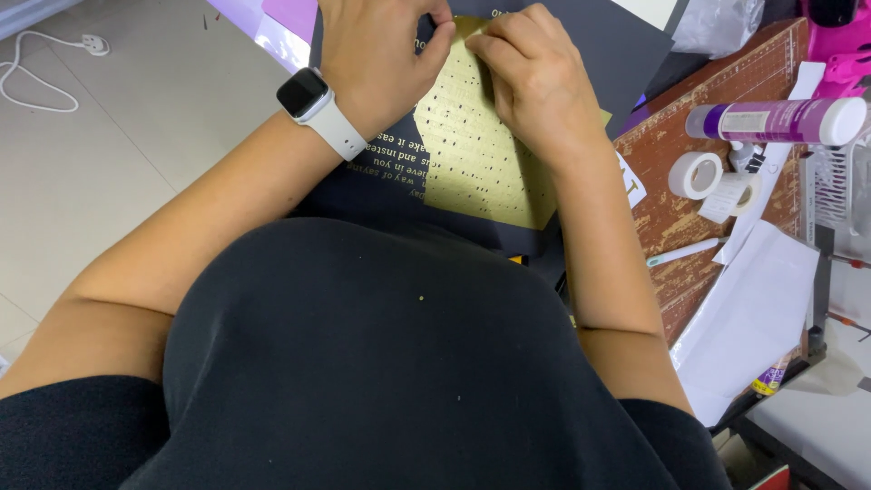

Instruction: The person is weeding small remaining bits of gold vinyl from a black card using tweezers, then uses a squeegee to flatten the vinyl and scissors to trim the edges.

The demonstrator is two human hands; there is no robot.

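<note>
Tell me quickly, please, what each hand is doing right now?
Left hand: fingers closed, pinching the gold sheet at its top edge.
Right hand: pinching the same edge.

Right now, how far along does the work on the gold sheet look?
Done: the gold sheet lies on the black card. In hand: the left hand and right hand pinch its top edge. Left: glue stick and tape roll lie untouched to the right.

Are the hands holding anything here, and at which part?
Both the left hand and right hand pinch the far top edge of the gold dotted sheet lying on dark card.
</note>
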